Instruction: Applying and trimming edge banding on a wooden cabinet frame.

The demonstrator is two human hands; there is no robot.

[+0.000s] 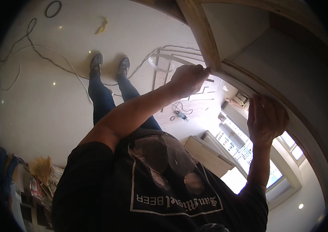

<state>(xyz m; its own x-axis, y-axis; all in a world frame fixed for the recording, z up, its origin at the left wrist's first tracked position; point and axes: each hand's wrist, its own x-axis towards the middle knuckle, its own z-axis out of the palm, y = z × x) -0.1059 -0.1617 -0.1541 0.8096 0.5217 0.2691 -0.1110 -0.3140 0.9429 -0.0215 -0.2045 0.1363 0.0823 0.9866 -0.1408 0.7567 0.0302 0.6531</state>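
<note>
A wooden cabinet frame [196, 23] fills the upper right, with a long curved-looking edge [307, 127] running down the right side. My left hand [191, 79] is closed in a pinch beside the frame's corner. A thin, pale, flexible strip [161, 63] loops out next to it and appears to run into its fingers. Farther along the same edge, my right hand [267, 116] has its fingers bent together and pressed over the edge. Whatever lies under its fingertips is hidden.
Cables [69, 63] trail over the pale floor [47, 112] around my shoes [96, 62]. Beyond my left hand lie flat boards [195, 106] with a corded power tool [180, 114]. More panels [206, 152] lean near a bright window [233, 143]. A broom [41, 168] and clutter stand lower left.
</note>
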